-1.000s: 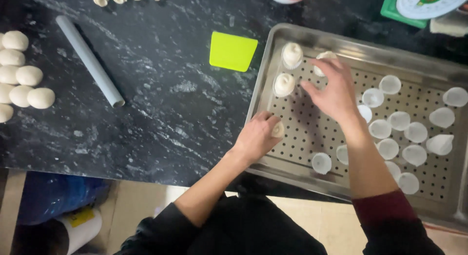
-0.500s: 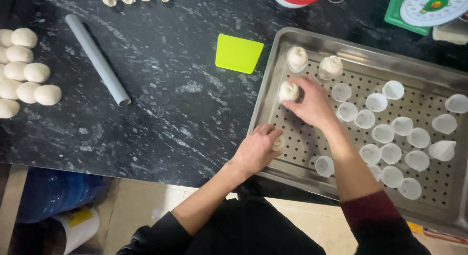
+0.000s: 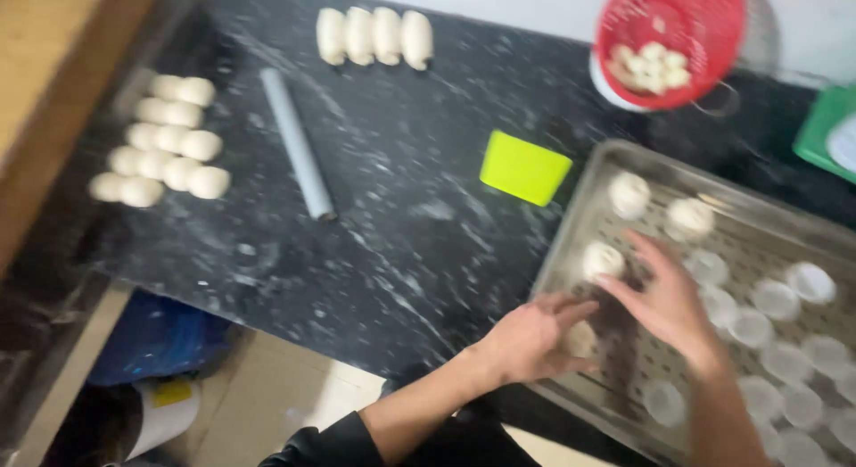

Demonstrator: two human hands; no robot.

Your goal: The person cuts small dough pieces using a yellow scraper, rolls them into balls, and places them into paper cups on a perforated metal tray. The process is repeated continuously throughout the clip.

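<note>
A perforated metal tray (image 3: 571, 219) lies on the black counter at the right. It carries several white paper cups (image 3: 774, 297) and three dough pieces (image 3: 629, 193) near its far-left corner. My left hand (image 3: 532, 339) rests at the tray's near-left edge, its fingers cupped around a small dough ball (image 3: 580, 338). My right hand (image 3: 667, 299) hovers over the tray with fingers spread and nothing in it, just right of the nearest placed dough piece (image 3: 603, 259). The picture is motion-blurred.
On the counter lie a grey rolling pin (image 3: 298, 146), a yellow-green scraper (image 3: 524, 168), a cluster of dough balls (image 3: 165, 146) at left and a row of dough pieces (image 3: 374, 35) at the back. A red colander (image 3: 670, 39) and a green scale (image 3: 827, 132) stand at back right.
My right hand has let go of the third dough piece and drawn back toward me. My left hand stays at the tray's edge. The view has swung left and up.
</note>
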